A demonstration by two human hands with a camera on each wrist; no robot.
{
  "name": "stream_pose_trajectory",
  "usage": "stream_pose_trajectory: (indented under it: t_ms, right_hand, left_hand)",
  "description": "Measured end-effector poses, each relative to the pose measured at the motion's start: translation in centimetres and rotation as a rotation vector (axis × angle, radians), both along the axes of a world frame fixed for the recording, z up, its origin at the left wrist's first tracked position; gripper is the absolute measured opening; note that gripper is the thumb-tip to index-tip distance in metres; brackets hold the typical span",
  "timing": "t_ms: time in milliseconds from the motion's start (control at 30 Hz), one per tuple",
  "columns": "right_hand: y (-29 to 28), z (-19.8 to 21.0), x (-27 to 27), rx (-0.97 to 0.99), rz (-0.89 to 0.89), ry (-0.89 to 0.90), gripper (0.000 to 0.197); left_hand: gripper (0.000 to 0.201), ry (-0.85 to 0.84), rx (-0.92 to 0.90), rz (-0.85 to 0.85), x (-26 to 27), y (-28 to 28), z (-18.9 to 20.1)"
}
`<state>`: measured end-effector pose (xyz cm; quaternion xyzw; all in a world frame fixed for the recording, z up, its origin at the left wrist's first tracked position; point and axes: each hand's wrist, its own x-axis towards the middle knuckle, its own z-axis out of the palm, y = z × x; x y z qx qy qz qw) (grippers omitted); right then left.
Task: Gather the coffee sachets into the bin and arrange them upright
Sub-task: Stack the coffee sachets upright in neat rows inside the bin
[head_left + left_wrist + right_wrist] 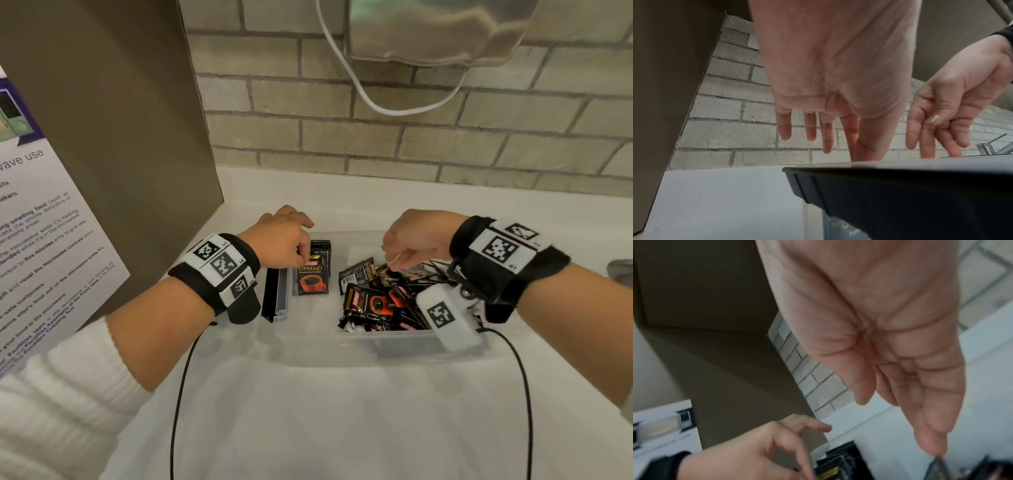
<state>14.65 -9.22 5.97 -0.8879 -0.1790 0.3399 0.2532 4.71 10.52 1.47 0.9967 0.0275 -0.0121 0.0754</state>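
Observation:
A clear plastic bin (342, 346) sits on the white counter. At its left end several black-and-red coffee sachets (312, 274) stand upright in a stack. My left hand (303, 248) is at their top edge, thumb and forefinger pinching the front sachet; the other fingers (826, 139) hang straight. A loose pile of sachets (380, 301) fills the bin's right half. My right hand (397, 258) hovers just above that pile, fingers (931, 426) pointing down and holding nothing. The upright stack (836, 464) shows dimly in the right wrist view.
A dark lid-like piece (270, 294) leans against the bin's left side. A brown cabinet panel (120, 137) with a poster (44, 240) stands close on the left. A brick wall (376, 144) is behind. A tap (990, 147) is far right. Black cables (178, 394) trail over the counter.

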Motion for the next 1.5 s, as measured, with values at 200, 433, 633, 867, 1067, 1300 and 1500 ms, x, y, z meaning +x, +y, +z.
stream_pose_trajectory:
  t_ms: [200,433,633,867,1067,1300,1500]
  right_hand:
    - [-1.6,-0.6,0.3,-0.478,0.306,-0.386,0.053]
    - [-1.5,-2.1,1.0,-0.740,0.451,-0.353,0.091]
    - [-1.4,-2.5,1.6,-0.751,0.489,-0.403,0.022]
    - [-2.3,-1.7,1.6,-0.700,0.499,-0.587,0.024]
    - [-3.3,-0.5,2.6,-0.466,0.369,-0.747,0.022]
    - [-4.7,2.4,2.5,-0.044,0.329,-0.813,0.026]
    - [-3.9,3.1,0.6,0.231,0.349,-0.717,0.021]
  left_hand:
    - [0.004,-0.037,-0.030,-0.010,0.2,-0.7,0.5]
    - [0.005,-0.169,-0.230,-0.052,-0.3,-2.7,2.3]
    - [0.001,-0.166,-0.579,-0.031,-1.1,-4.7,3.7]
    - [0.008,-0.166,-0.805,0.052,-0.6,-6.7,3.4]
    - [0.009,-0.177,-0.867,0.093,0.4,-7.0,3.0]
    - [0.051,-0.205,-0.920,0.100,1.5,-7.2,3.3]
    - [0.051,-0.030,-0.904,-0.006,2.2,-8.9,4.1]
